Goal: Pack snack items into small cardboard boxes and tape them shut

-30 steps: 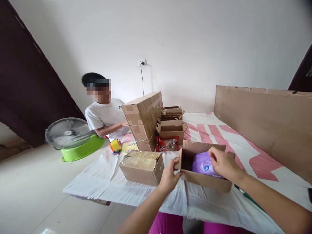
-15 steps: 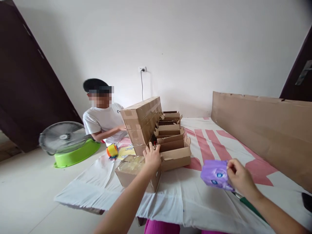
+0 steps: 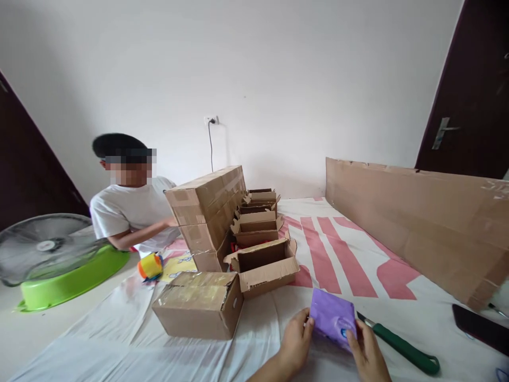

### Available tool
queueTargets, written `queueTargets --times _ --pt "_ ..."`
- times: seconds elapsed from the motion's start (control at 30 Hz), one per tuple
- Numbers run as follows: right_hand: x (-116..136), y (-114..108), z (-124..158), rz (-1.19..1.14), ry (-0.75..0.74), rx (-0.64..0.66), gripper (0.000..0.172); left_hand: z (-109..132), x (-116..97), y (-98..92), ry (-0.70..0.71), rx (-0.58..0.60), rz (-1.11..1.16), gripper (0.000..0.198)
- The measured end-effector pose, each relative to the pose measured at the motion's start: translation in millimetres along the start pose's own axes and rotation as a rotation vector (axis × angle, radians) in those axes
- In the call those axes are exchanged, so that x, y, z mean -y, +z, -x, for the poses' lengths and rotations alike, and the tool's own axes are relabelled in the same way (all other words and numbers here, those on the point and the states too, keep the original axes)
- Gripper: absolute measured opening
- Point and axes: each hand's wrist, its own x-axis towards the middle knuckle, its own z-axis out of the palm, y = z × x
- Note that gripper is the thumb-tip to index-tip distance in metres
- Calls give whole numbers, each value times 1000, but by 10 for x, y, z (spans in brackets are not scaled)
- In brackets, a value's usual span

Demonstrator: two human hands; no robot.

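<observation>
A purple plastic packet (image 3: pixel 332 317) with a small blue-and-white label is held low over the front of the table between both hands. My left hand (image 3: pixel 297 335) is closed on its left edge, thumb toward the near side. At the lower right corner, my right hand (image 3: pixel 368 347) pinches it, thumb on top. Just right of the packet lies a knife (image 3: pixel 401 345) with a green handle. To the left of my hands sits a taped cardboard box (image 3: pixel 199 307), and beyond it a row of open-topped cardboard boxes (image 3: pixel 268 270) touches a taller taped carton stack (image 3: pixel 207 212).
A person (image 3: pixel 127 212) in a white shirt sits behind the cartons at the left. An orange-and-yellow roll (image 3: pixel 151 266) stands near them. A long cardboard panel (image 3: pixel 397 212) edges the right side; a black phone (image 3: pixel 483 329) lies near it. A fan (image 3: pixel 47 245) stands left.
My left hand has left the open box and now grips the packet too. The packet has moved nearer, leaving the knife in plain view. The camera has turned right.
</observation>
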Motion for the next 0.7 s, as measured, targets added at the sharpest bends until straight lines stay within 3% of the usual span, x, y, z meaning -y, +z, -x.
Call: queueTargets --times 0.1,0.17,0.23,0.3,0.37,0.47,0.57,0.6,0.63,0.7 --pt "548 -52 -439 -47 -74 -55 51 -317 -416 -153 125 -114 2 41" --pt "1016 -76 -945 -141 -88 -16 55 -723 -755 -348 193 -189 -50 38" --pt "1410 -55 -1492 -243 -101 -4 56 -1183 -1054 -544 159 -226 -85 33" --pt "1634 8 -1919 -286 -83 18 52 -1534 -1250 -677 118 -257 -105 30" --pt "1658 89 -2101 -346 -33 51 50 -1640 -1306 -711 82 -295 -122 29" --pt "1370 196 -1912 -473 62 110 53 -1323 -1093 -570 63 -338 -120 31" --pt "870 272 -1478 -563 194 164 53 -777 -590 -295 63 -277 -75 32" --pt "706 296 -1342 -581 242 171 53 -621 -395 -210 56 -198 5 32" --pt "558 323 -1224 -595 286 168 53 -496 -202 -144 -20 -176 98 30" --pt "327 384 -1048 -620 353 146 53 -357 144 -88 -202 -239 219 27"
